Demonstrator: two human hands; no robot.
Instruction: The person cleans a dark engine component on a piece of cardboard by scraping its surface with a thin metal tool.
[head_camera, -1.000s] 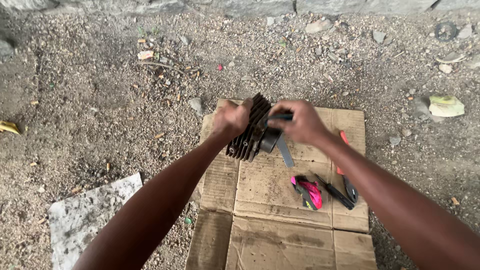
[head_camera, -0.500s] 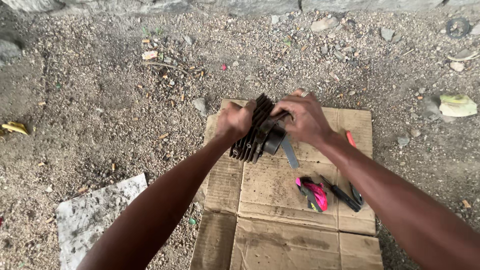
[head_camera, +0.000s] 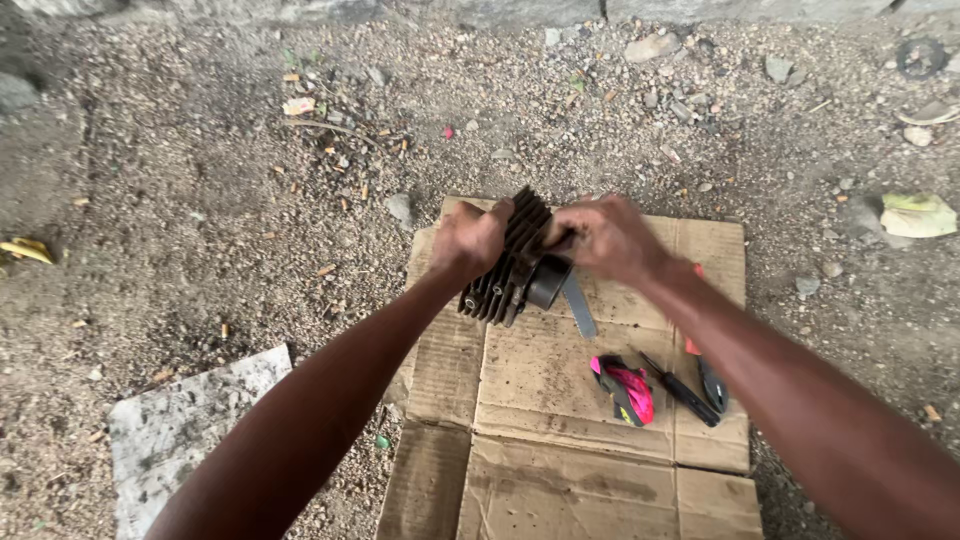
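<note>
Nearest lies a pale slab (head_camera: 190, 430) on the gravel (head_camera: 200, 220) at the near left. Right of it a flattened cardboard sheet (head_camera: 560, 470) is spread over the dirt, seemingly to keep parts and tools out of the grit. On its right part lie a pink-and-black rag (head_camera: 625, 388) and, just beside it, pliers (head_camera: 705, 385) with dark and red handles, kept within reach of the right arm.

Farther up, at the far-left part of the cardboard, stands the cylinder (head_camera: 508, 262), a dark finned engine block resting on its near end. The left hand (head_camera: 470, 240) is clenched over its fins from the left, apparently steadying it against the push from the other side. The right hand (head_camera: 607, 238) is closed around a thin dark tool at the block's right face, just above the round sleeve (head_camera: 547, 282); the hand is blurred, so the tool's kind cannot be told. A flat grey strip (head_camera: 578, 305) lies on the cardboard just below the sleeve.

The fin stack's long edge runs from near left to far right, tilted; the sleeve points to the near right.

Beyond is gravel with stones and litter.
</note>
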